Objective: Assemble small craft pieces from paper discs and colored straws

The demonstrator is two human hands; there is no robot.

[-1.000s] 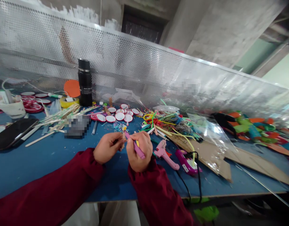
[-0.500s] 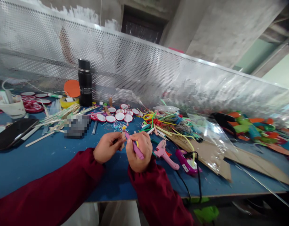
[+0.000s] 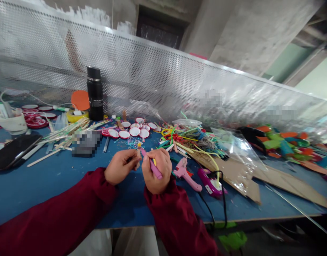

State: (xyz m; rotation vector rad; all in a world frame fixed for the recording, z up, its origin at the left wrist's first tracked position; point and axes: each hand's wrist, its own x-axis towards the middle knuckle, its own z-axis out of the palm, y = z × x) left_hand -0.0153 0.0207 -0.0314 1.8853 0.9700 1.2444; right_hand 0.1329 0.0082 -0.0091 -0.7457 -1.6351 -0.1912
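My left hand point(image 3: 122, 166) pinches a small wooden stick point(image 3: 138, 152) between thumb and fingers; its upper end is yellow. Close beside it, my right hand point(image 3: 158, 170) grips a purple marker point(image 3: 155, 170), whose tip points at the stick. Whether the tip touches the wood, I cannot tell. Something yellow shows between the right fingers, mostly hidden. Both hands are above the front part of the blue table point(image 3: 91, 199). Just beyond them are several white discs with red rims point(image 3: 124, 134) and scraps of coloured thread point(image 3: 131, 144).
On the right lie a pink glue gun point(image 3: 187, 174), a purple device point(image 3: 211, 185) with a black cable, cardboard point(image 3: 232, 174) and a tangle of yarn point(image 3: 198, 138). Leftward are a black bottle point(image 3: 95, 94), wooden sticks point(image 3: 64, 133), a phone point(image 3: 15, 151) and a white cup point(image 3: 12, 122). A perforated metal screen point(image 3: 158, 74) stands behind.
The view has shifted very slightly. Both hands keep the same grips, with the marker still close to the stick.
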